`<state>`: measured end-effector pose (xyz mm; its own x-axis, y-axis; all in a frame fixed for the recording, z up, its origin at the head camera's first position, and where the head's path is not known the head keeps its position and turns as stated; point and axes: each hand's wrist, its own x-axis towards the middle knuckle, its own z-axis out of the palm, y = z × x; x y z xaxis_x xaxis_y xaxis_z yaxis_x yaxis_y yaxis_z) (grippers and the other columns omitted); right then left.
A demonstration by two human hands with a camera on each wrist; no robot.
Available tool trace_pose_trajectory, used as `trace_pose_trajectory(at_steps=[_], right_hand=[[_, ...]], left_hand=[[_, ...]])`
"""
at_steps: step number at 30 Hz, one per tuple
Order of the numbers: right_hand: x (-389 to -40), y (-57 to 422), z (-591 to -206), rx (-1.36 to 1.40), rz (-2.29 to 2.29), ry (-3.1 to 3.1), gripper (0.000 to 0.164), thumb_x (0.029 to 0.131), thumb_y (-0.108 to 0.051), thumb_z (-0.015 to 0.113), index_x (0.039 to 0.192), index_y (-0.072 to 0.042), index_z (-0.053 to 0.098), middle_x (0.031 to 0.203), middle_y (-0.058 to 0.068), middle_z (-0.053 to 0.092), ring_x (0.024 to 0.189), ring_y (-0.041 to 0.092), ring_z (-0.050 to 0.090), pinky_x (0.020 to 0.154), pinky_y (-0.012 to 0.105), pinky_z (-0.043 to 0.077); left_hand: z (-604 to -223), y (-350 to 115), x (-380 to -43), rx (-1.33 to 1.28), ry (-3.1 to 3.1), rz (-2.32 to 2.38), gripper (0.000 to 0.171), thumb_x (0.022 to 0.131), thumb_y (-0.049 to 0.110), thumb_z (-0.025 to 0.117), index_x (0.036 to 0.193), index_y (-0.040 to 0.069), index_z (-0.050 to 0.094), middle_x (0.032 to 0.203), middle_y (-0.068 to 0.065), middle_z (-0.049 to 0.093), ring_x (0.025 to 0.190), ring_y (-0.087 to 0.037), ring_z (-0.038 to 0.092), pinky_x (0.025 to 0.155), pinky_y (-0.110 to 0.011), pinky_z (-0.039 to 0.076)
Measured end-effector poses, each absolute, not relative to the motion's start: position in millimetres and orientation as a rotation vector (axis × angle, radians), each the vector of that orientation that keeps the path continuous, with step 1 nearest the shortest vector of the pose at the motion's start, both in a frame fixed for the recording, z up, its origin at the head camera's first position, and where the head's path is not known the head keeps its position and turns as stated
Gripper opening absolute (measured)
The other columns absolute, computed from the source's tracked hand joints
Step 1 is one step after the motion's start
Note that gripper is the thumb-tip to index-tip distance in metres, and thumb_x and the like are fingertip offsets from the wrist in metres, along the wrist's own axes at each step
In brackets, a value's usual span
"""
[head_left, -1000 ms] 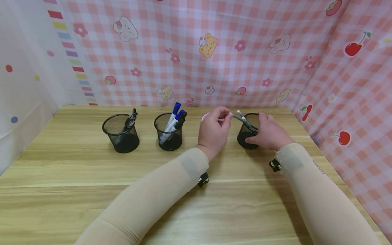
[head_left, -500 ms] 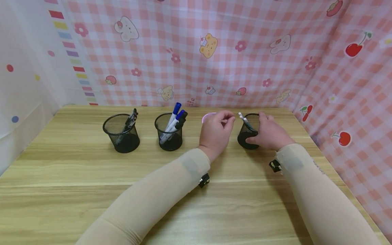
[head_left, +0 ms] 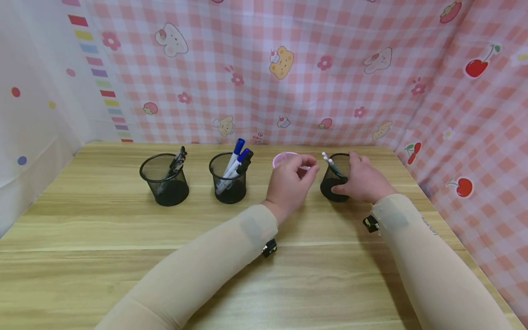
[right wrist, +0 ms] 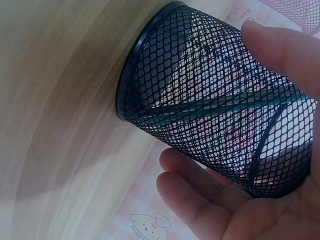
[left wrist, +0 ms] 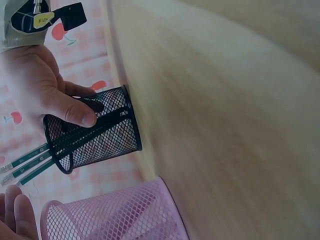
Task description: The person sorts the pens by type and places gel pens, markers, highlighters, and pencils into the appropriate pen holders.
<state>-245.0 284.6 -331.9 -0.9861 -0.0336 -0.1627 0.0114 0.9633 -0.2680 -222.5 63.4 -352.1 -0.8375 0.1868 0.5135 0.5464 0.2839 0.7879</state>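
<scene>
My right hand grips a black mesh pen holder that stands on the table at the right. In the right wrist view its thumb lies along one side of the mesh and the fingers along the other. Three green pencils lean together in this holder, white eraser ends sticking out over the rim. Just left of them, my left hand hovers with loosely bent fingers and nothing between them. Behind that hand, partly covered by it, is a pink mesh pen holder.
Further left on the wooden table stand two more black mesh holders. One contains blue- and black-capped markers, the other black pens. A pink checked cloth hangs behind and along the right side.
One second ago my left fingers pinched the end of a pencil slanting into the right holder. They have let go, the pencil has dropped in, and the fingers have parted. The right hand stays put.
</scene>
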Motion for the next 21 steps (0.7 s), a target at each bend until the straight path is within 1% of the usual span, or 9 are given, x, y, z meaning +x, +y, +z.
trace_pose_trajectory(at_steps=[1, 3, 7, 10, 12, 14, 19, 21], right_hand=[[-245, 284, -332, -0.016, -0.406, 2.947, 0.127, 0.09, -0.05, 0.08, 0.165, 0.006, -0.006, 0.163, 0.043, 0.018, 0.134, 0.057, 0.049, 0.112, 0.07, 0.041], [-245, 284, -332, -0.013, -0.409, 2.944, 0.127, 0.09, -0.049, 0.08, 0.165, 0.006, -0.006, 0.163, 0.043, 0.018, 0.134, 0.057, 0.049, 0.112, 0.07, 0.041], [-246, 285, -334, -0.014, -0.409, 2.943, 0.127, 0.09, -0.049, 0.08, 0.165, 0.006, -0.006, 0.164, 0.043, 0.016, 0.136, 0.058, 0.047, 0.113, 0.07, 0.04], [-247, 285, -335, -0.024, -0.403, 2.946, 0.127, 0.09, -0.049, 0.08, 0.165, 0.007, -0.007, 0.165, 0.042, 0.015, 0.138, 0.059, 0.045, 0.114, 0.07, 0.039], [-247, 286, -335, -0.03, -0.404, 2.945, 0.127, 0.09, -0.049, 0.08, 0.165, 0.007, -0.007, 0.165, 0.042, 0.014, 0.139, 0.059, 0.044, 0.115, 0.07, 0.039], [-247, 286, -335, -0.034, -0.407, 2.944, 0.128, 0.09, -0.049, 0.08, 0.165, 0.007, -0.008, 0.165, 0.042, 0.013, 0.14, 0.059, 0.043, 0.115, 0.07, 0.038], [-247, 287, -335, -0.036, -0.411, 2.938, 0.128, 0.091, -0.049, 0.08, 0.165, 0.006, -0.009, 0.166, 0.041, 0.011, 0.142, 0.06, 0.04, 0.116, 0.071, 0.036], [-247, 287, -334, -0.039, -0.406, 2.935, 0.129, 0.091, -0.05, 0.079, 0.165, 0.005, -0.01, 0.167, 0.041, 0.01, 0.143, 0.06, 0.039, 0.117, 0.071, 0.035]], left_hand=[[-352, 62, -221, -0.676, -2.239, -1.579, 0.019, 0.103, 0.018, 0.069, 0.116, 0.005, 0.074, 0.114, -0.009, 0.077, 0.097, -0.019, 0.076, 0.088, -0.032, 0.063], [-353, 59, -220, -0.689, -2.254, -1.578, 0.02, 0.103, 0.018, 0.069, 0.118, 0.005, 0.073, 0.115, -0.008, 0.077, 0.098, -0.019, 0.076, 0.088, -0.03, 0.063], [-355, 52, -217, -0.707, -2.276, -1.571, 0.02, 0.104, 0.02, 0.069, 0.119, 0.007, 0.072, 0.116, -0.007, 0.077, 0.1, -0.018, 0.076, 0.088, -0.024, 0.061], [-357, 47, -216, -0.72, -2.276, -1.567, 0.019, 0.103, 0.02, 0.07, 0.116, 0.008, 0.072, 0.115, -0.007, 0.078, 0.1, -0.018, 0.077, 0.089, -0.025, 0.062], [-358, 43, -215, -0.73, -2.276, -1.562, 0.018, 0.102, 0.02, 0.071, 0.115, 0.007, 0.073, 0.114, -0.007, 0.078, 0.098, -0.018, 0.077, 0.089, -0.028, 0.062], [-359, 39, -213, -0.74, -2.281, -1.555, 0.018, 0.101, 0.02, 0.072, 0.114, 0.007, 0.073, 0.113, -0.007, 0.079, 0.095, -0.019, 0.077, 0.088, -0.028, 0.063], [-360, 27, -208, -0.787, -2.296, -1.536, 0.017, 0.101, 0.021, 0.071, 0.113, 0.009, 0.073, 0.112, -0.005, 0.079, 0.096, -0.015, 0.076, 0.086, -0.02, 0.06], [-360, 21, -204, -0.817, -2.308, -1.516, 0.017, 0.102, 0.021, 0.071, 0.114, 0.01, 0.073, 0.111, -0.004, 0.079, 0.098, -0.015, 0.076, 0.087, -0.019, 0.06]])
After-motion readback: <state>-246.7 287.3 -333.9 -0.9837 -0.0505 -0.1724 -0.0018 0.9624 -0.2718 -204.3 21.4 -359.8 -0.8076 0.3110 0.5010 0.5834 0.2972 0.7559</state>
